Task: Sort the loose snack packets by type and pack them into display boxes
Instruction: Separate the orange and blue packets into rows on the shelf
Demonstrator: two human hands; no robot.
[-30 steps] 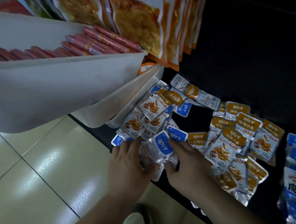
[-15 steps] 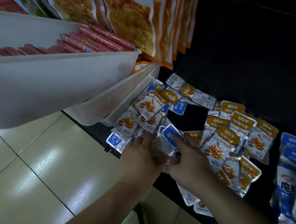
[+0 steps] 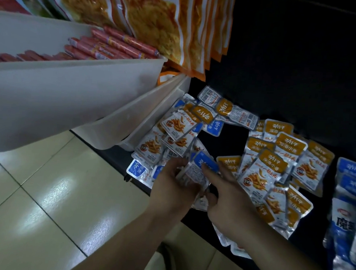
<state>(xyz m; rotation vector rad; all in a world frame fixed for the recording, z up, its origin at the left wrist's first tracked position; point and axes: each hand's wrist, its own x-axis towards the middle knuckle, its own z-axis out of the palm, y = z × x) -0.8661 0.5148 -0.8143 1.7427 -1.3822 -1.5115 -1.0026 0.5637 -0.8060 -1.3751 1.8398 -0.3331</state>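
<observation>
At the centre of the frame our left hand [image 3: 173,190] curls round a small bundle of blue-topped packets [image 3: 199,170], held over the front edge of the dark shelf [image 3: 231,142]. Our right hand [image 3: 228,202] lays a straight forefinger on the top packet; we cannot tell whether its thumb closes on it. Orange-topped packets [image 3: 269,167] lie heaped to the right, and a mixed heap [image 3: 179,130] sits just above our hands beside the white bins [image 3: 71,99]. Red sausages [image 3: 116,45] fill the upper-left bin.
</observation>
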